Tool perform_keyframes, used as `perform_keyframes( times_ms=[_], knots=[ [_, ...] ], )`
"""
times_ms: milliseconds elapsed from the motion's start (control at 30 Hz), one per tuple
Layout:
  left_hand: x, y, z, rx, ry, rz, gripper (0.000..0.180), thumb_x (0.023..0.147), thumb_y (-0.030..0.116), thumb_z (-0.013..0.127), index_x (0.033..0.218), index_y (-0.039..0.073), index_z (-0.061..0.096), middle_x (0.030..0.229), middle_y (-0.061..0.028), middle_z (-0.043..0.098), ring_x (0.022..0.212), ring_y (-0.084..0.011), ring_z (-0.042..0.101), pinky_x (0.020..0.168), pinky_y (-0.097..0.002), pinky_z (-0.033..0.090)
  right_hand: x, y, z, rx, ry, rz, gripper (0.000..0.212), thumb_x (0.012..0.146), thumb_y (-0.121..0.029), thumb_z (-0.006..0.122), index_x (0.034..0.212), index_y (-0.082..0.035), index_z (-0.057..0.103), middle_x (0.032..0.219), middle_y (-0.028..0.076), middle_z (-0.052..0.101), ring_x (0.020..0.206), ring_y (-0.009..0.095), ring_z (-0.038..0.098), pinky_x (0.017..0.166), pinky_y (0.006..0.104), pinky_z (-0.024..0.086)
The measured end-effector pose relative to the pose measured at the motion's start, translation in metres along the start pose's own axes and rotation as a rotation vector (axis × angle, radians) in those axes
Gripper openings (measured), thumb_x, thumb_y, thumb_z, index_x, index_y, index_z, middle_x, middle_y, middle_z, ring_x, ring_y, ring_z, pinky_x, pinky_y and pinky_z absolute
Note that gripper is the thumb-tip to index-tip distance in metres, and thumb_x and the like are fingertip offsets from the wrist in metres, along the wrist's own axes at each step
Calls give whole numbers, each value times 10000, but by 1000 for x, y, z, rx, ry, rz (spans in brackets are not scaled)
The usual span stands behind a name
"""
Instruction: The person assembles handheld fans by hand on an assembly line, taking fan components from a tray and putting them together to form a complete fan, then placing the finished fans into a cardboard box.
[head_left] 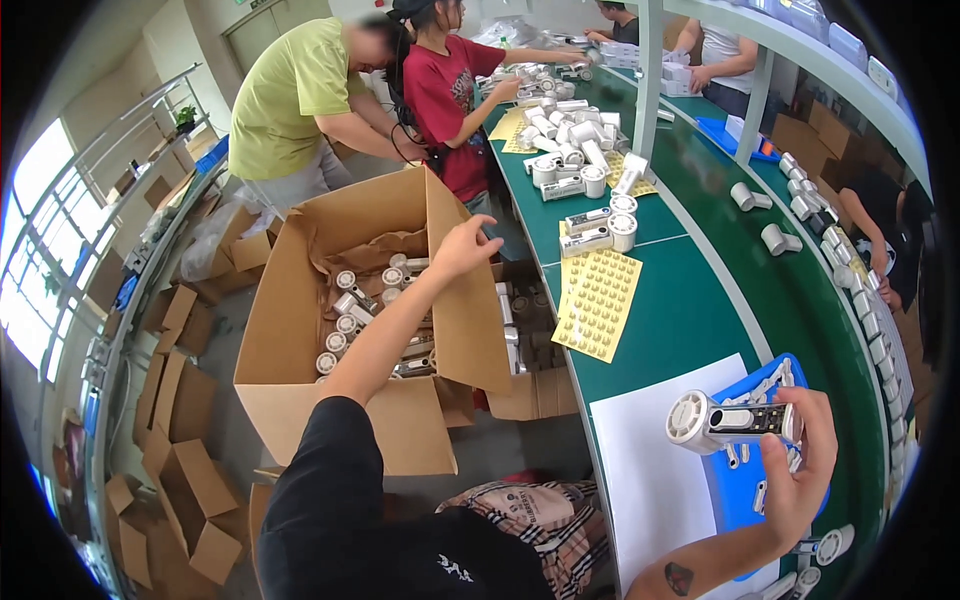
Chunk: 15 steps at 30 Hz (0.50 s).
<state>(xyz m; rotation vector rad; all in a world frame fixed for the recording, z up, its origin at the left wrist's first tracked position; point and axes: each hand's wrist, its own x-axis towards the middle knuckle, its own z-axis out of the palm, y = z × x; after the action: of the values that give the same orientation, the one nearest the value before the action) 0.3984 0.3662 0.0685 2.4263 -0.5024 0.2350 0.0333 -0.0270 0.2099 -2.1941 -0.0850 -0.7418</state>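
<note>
A long green table [700, 300] runs away through the room, a white shelf [800, 50] above it. Left of the table lie grey floor [230, 350], flattened cardboard boxes [180, 470] and bright windows [40, 250].

one open cardboard box [290, 330], two yellow sticker sheets [597, 300], one blue tray [735, 480], one white sheet [650, 470]

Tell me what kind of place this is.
Most likely a factory assembly line. A long green bench carries rows of identical white fans, an open box holds more, and several people work along it. The right hand holds one fan.
</note>
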Motion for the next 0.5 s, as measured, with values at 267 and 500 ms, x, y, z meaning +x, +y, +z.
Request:
perform_keyframes(
  times_ms=[267, 500],
  knots=[
    [0, -19, 10, 9, -330, -8, 460, 759, 379, 753, 1051, 31, 675, 837, -126, 698, 796, -245, 675, 752, -351, 530, 1, -3, -1, -45, -106, 17, 371, 830, -227, 635, 1118, 2, 589, 1022, 98, 553, 886, 155, 535, 737, 251, 408],
    [2, -23, 9, 54, -332, 5, 448, 759, 376, 753, 1039, 34, 682, 845, -124, 699, 792, -241, 674, 752, -343, 530, 2, 2, 0, -57, -111, -18, 373, 826, -220, 629, 1123, 3, 587, 1020, 103, 552, 890, 159, 532, 735, 252, 406]
  ],
)
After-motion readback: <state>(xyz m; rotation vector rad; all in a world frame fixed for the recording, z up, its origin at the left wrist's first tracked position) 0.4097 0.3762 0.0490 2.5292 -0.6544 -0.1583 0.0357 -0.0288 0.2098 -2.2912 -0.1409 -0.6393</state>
